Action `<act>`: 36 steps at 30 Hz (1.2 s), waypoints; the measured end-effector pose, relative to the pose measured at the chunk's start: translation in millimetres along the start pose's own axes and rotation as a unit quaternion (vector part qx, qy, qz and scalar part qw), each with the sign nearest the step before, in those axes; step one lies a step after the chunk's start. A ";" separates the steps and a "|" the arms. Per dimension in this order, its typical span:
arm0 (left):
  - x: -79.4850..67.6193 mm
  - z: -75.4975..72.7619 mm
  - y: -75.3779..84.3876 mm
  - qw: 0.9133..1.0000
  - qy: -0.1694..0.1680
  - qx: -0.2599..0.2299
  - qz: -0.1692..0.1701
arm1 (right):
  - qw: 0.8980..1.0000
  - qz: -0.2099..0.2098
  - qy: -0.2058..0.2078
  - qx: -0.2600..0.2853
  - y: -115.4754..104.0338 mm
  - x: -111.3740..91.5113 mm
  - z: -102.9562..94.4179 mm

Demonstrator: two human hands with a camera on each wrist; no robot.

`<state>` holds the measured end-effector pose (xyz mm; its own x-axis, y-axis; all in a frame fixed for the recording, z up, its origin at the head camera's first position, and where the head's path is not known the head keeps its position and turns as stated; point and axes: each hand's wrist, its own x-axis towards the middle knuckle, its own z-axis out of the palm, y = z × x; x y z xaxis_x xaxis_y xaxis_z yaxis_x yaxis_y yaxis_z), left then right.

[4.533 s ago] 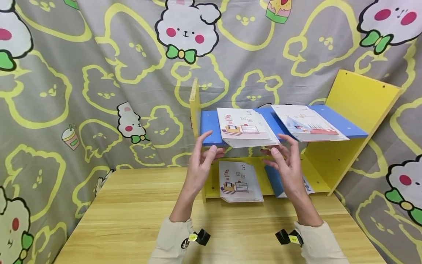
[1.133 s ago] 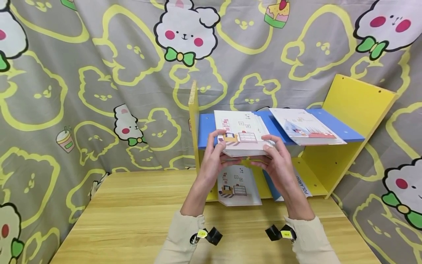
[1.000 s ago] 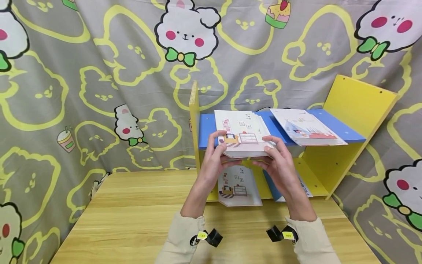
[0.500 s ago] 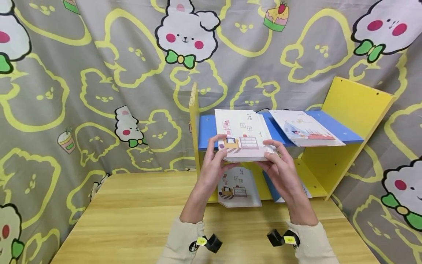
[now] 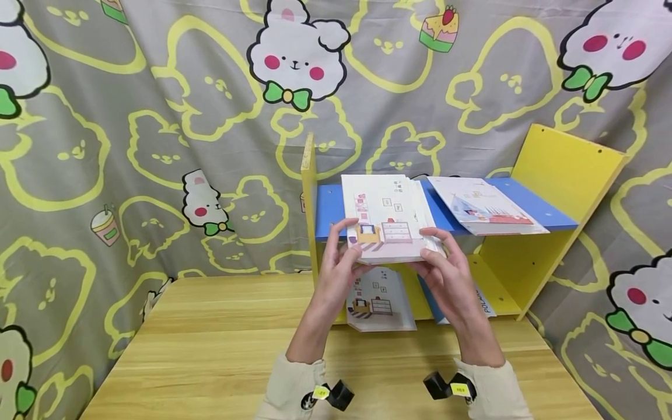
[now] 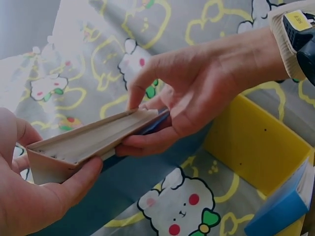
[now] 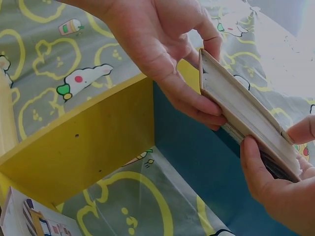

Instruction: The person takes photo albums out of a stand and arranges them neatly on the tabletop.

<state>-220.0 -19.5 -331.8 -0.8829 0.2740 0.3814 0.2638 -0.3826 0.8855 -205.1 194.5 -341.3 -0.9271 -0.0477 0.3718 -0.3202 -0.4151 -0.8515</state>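
Note:
A white book [image 5: 385,213] with a printed chair and drawers on its cover is held at the front edge of the blue shelf [image 5: 328,210]. My left hand [image 5: 338,265] grips its near left corner, thumb on the near edge. The near right corner is pinched by my right hand [image 5: 446,271] in the same way. In the left wrist view the book's pale page edges [image 6: 98,137] face the camera, between my two hands. The right wrist view shows the fingers [image 7: 261,172] of my right hand against the book's side. Whether its far end touches the shelf is hidden.
Another white book [image 5: 485,204] lies on the blue shelf at right, overhanging its front. Below, on the yellow bottom board [image 5: 501,294], are a similar printed book [image 5: 380,300] and a blue one [image 5: 433,300]. Yellow side panels [image 5: 564,175] rise at both ends. A wooden table [image 5: 220,344] spreads in front.
My hands, earlier spread at the book's sides, now grip its near corners. Its front has come towards me, and over the last second its cover has tipped further towards the camera.

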 end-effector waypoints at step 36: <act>-14.0 -10.7 -22.3 0.997 -0.012 0.037 0.068 | 0.995 -0.091 0.012 -0.040 22.4 -22.4 -4.2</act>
<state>-217.7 -24.2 -359.6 -0.8281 0.2450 0.5041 0.4088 -0.3512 0.8423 -192.4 190.1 -370.3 -0.8561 0.0444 0.5149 -0.4975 -0.3405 -0.7978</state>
